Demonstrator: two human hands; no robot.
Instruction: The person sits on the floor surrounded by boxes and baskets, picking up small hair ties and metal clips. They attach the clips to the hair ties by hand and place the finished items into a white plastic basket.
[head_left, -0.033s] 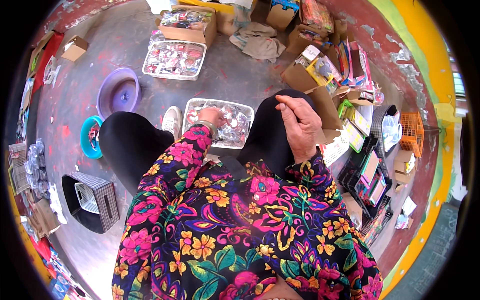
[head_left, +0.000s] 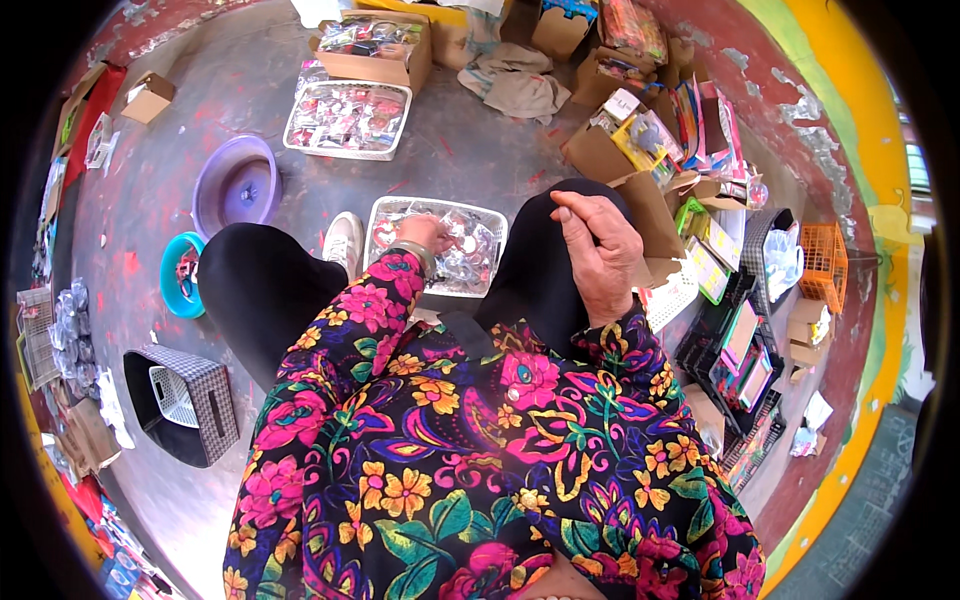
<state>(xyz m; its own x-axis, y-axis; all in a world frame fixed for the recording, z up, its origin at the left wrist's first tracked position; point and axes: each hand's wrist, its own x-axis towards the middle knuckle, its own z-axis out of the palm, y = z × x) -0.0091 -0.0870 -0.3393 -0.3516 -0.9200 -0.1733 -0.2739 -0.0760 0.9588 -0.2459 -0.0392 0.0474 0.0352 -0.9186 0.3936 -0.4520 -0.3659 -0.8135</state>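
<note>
Between my knees stands a white basket [head_left: 500, 262] full of small clear packets [head_left: 465, 255] with red and dark contents. My left hand [head_left: 424, 231] reaches over its near left part, fingers curled down among the packets. What the fingertips grip, if anything, is too small to make out. Above my right knee rests my right hand [head_left: 603, 248], its fingers loosely curled together and the thumb close beside them. Nothing shows in it.
Farther off is another white basket of packets [head_left: 345, 118], before a cardboard box [head_left: 410, 65]. Left are a purple tub [head_left: 215, 190], a turquoise basin [head_left: 172, 285] and a checked bin [head_left: 215, 405]. Open cartons [head_left: 650, 215], a black crate [head_left: 715, 350] and an orange crate [head_left: 824, 262] crowd the right.
</note>
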